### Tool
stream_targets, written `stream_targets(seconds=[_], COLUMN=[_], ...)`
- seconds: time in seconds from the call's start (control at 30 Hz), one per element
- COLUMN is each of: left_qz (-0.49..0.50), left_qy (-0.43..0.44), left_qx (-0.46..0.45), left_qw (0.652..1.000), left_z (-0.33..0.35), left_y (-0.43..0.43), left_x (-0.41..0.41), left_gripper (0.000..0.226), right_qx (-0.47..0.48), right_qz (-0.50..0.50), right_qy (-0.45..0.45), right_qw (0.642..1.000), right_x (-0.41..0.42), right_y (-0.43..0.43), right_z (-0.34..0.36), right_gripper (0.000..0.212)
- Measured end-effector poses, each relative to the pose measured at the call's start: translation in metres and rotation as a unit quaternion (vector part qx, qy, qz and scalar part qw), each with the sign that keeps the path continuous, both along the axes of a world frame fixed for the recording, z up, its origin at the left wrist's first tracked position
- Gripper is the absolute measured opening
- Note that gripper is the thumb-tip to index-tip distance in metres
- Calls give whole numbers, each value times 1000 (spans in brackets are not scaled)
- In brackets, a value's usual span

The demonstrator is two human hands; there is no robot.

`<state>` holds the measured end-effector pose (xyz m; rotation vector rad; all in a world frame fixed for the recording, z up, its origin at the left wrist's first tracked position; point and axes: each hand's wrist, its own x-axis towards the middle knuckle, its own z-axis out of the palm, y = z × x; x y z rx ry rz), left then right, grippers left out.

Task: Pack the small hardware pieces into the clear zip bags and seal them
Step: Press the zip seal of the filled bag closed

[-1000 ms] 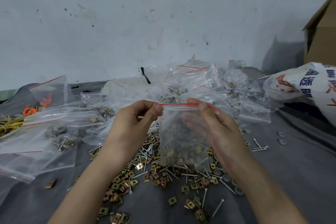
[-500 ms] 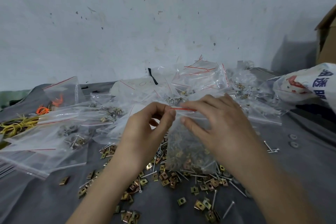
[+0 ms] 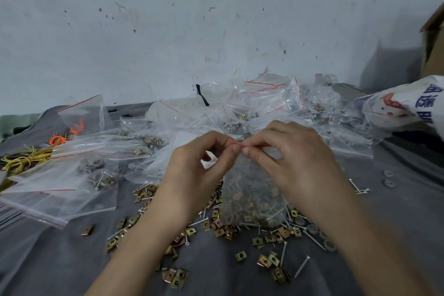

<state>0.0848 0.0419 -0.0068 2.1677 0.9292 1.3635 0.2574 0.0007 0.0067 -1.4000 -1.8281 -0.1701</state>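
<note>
A clear zip bag holding brass clips and nails hangs upright over the grey cloth, its bottom resting among loose hardware. My left hand pinches the red zip strip at its left end. My right hand pinches the same strip right beside it, fingertips of both hands almost touching. Loose brass square clips and steel nails lie scattered on the cloth below and around the bag.
Filled and empty zip bags pile up at the left and along the back. Yellow and orange wire ties lie far left. A printed white sack and a cardboard box stand at the right. Grey washers lie right.
My right hand has slid leftward along the red zip strip until it meets my left hand. The bag's top has bunched narrower between the fingers.
</note>
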Motion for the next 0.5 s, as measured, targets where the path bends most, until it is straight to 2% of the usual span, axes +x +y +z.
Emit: stream_targets(seconds=[0.1, 0.23, 0.5], left_qz=[-5, -8, -17], left_qy=[-13, -22, -59], left_qx=[-6, -25, -32], left_qw=[1000, 999, 998], left_z=[0, -1, -3], left_y=[0, 2, -1], left_x=[-1, 0, 4], left_gripper=[9, 11, 8], right_qx=[14, 19, 41], right_qz=[1, 3, 16], right_qy=[11, 35, 10], right_qw=[1000, 999, 999], right_x=[0, 2, 1], right_y=[1, 1, 1], right_z=[-2, -6, -8], right_gripper=[19, 29, 16])
